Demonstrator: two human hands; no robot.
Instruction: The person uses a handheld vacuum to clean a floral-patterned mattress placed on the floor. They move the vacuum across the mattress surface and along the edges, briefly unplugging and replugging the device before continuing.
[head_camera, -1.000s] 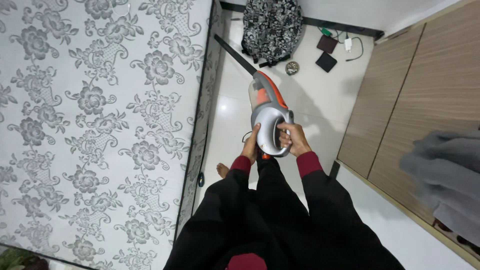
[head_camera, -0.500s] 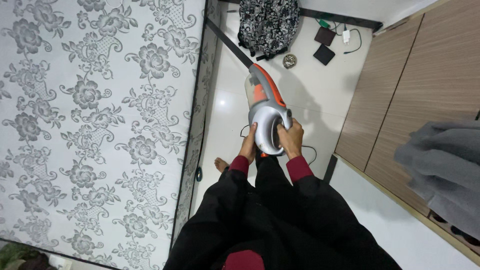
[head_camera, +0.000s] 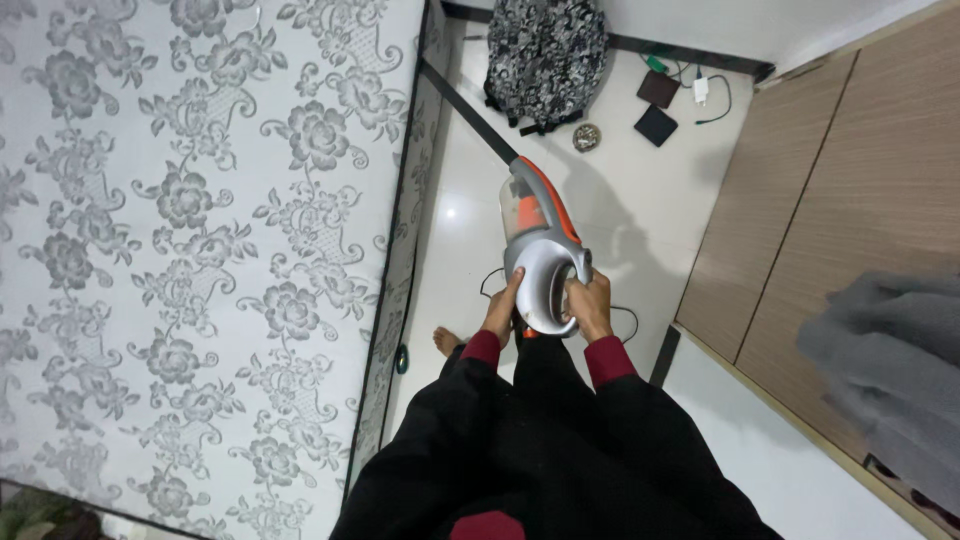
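I hold a grey and orange stick vacuum cleaner (head_camera: 537, 235) with both hands over a white tiled floor (head_camera: 620, 220). My right hand (head_camera: 590, 303) is wrapped around its silver loop handle. My left hand (head_camera: 502, 305) grips the left side of the same handle. The black tube (head_camera: 470, 104) runs away from me along the side of the mattress (head_camera: 200, 220), and its far end is hidden beside a patterned bag. My sleeves are dark red and my clothing is black.
A black and white patterned bag (head_camera: 545, 55) stands at the far wall. Two dark wallets (head_camera: 656, 108), a charger with cable (head_camera: 702, 92) and a small round tin (head_camera: 586, 137) lie on the floor. Wooden wardrobe doors (head_camera: 830, 190) stand right, grey cloth (head_camera: 890, 360) hanging there. My bare foot (head_camera: 447, 341) is by the mattress.
The vacuum body and both hands have drawn back slightly toward me and to the right. Both hands keep the same hold on the handle.
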